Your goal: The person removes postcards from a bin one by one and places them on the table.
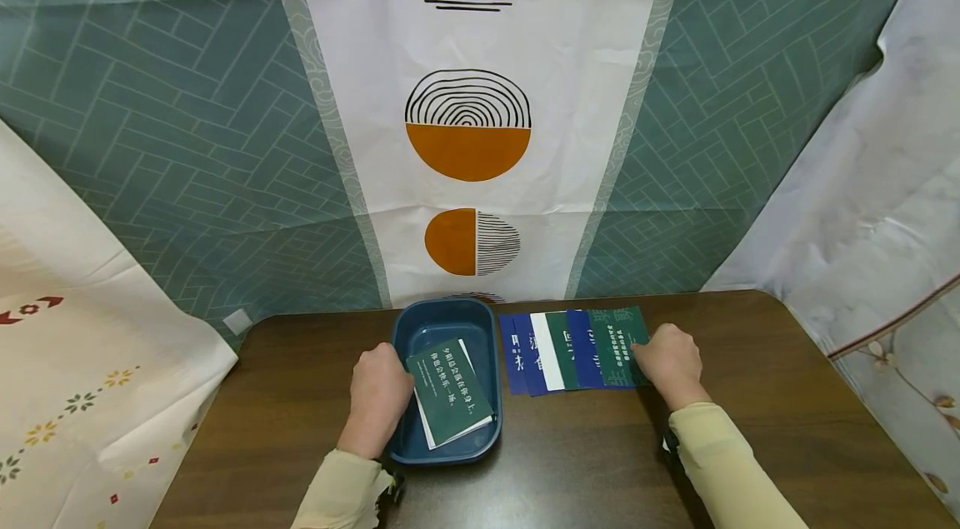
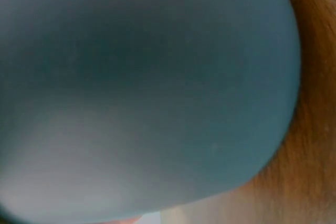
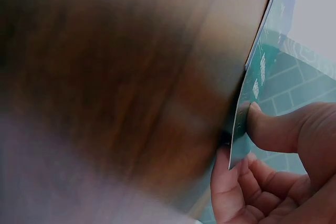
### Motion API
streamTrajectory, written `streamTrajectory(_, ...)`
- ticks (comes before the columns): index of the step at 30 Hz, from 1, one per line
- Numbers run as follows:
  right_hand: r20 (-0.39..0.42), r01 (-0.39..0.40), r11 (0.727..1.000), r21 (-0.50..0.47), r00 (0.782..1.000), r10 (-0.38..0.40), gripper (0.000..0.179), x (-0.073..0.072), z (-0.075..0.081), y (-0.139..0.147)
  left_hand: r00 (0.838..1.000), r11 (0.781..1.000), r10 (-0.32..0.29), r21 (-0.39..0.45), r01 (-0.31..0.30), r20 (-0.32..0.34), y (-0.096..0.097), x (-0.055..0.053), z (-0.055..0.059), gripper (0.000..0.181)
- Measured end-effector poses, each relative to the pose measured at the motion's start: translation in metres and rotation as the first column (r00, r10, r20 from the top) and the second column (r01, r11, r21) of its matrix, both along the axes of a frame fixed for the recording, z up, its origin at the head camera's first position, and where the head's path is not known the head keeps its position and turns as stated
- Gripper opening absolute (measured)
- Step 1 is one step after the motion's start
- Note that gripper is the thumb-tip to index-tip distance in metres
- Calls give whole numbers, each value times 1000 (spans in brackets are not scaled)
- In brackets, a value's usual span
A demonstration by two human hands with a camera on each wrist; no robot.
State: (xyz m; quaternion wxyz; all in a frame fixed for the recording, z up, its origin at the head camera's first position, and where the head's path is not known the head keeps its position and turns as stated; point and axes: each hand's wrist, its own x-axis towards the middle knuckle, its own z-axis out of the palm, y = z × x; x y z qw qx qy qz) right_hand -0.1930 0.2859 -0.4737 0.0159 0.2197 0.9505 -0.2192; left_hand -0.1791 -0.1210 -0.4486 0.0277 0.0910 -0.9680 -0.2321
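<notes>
Pinching the end card (image 1: 618,346) by its edge farthest from the tray (image 1: 446,325), long axes near-parallel, is the right hand (image 1: 670,358), left hand (image 1: 379,387) gripping the tray

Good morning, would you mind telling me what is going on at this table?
A person is handling printed cards. Their right hand pinches the outer edge of the rightmost green card, at the end of an overlapping row of blue, white and green cards on the wooden table. Their left hand grips the left rim of a blue tray. Another green card with white lettering already lies in the tray, with white edges showing beneath it.
</notes>
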Motion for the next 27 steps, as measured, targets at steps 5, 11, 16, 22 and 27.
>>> streamTrajectory(5, 7, 7, 1000, -8, 1000, -7, 35, 0, 0, 0, 1000, 1000, -2, 1, 2, -1, 0, 0, 0, 20)
streamTrajectory(11, 15, 19, 1000, -9, 1000, -19, 38, 0, 0, -1, 1000, 1000, 1, 13, -1, 6, 0, 1, 0, 20)
streamTrajectory(16, 9, 17, 1000, 6, 1000, -17, 39, 0, -1, 0, 1000, 1000, 0, 17, 0, 11, 0, 1, 1, 19)
streamTrajectory(22, 4, 5, 1000, 19, 1000, -5, 39, 0, 0, 0, 1000, 1000, -1, 9, 1, 9, 0, 0, 1, 19)
streamTrajectory(27, 12, -2, 999, 53, 1000, 1, 46, 0, 2, 0, 1000, 1000, 1, 7, -1, 4, 0, 0, 0, 19)
